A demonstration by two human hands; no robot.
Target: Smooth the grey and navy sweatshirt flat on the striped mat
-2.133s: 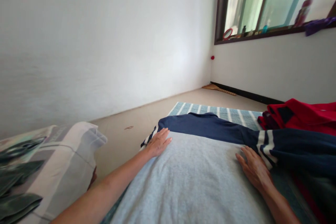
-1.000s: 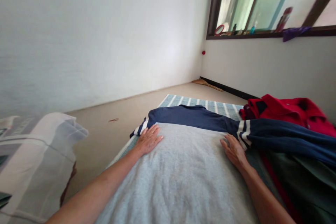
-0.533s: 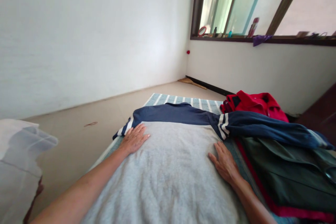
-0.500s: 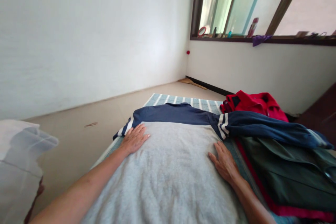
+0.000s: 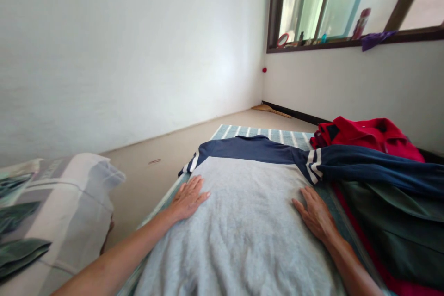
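Observation:
A grey shirt with navy shoulders (image 5: 248, 212) lies spread flat on a blue striped mat (image 5: 263, 133) in front of me. My left hand (image 5: 188, 198) rests flat on its left side, fingers stretched out. On the shirt's right edge my right hand (image 5: 315, 212) lies flat too, fingers apart. Neither hand holds anything. The shirt's navy sleeve with white stripes (image 5: 364, 166) runs off to the right over other clothes.
A red garment (image 5: 367, 134) and a dark green one (image 5: 398, 226) are piled at the right. A pillow with a leaf print (image 5: 52, 212) lies on the floor at left. White walls stand ahead; a window sill (image 5: 347, 41) holds small items.
Both hands have slid back towards me along the grey shirt, from near the navy shoulder band to lower on the body. The camera view swung right, then back left.

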